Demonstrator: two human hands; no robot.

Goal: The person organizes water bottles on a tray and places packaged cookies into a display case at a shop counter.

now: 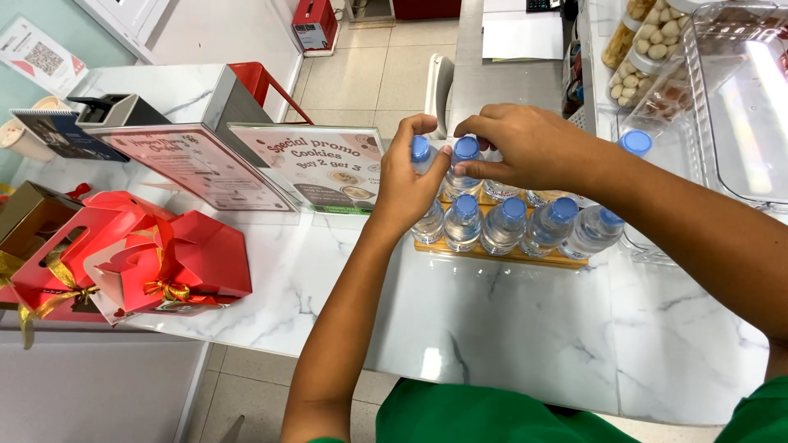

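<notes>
Several small clear water bottles with blue caps point(503, 223) stand in two rows on a flat wooden tray point(492, 255) on a white marble counter. My left hand point(404, 184) is wrapped around the bottle at the left end of the back row. My right hand point(525, 148) reaches in from the right, fingertips pinching the neck of the second back-row bottle point(465, 156) and covering the bottles behind it. The two hands touch at the thumbs.
Red gift boxes with gold ribbon point(135, 258) sit at the left. Two slanted printed sign stands point(316, 168) are behind them. Clear plastic containers point(722, 98) and jars of round snacks point(648, 49) stand at the right. One more blue-capped bottle point(635, 143) is behind the tray.
</notes>
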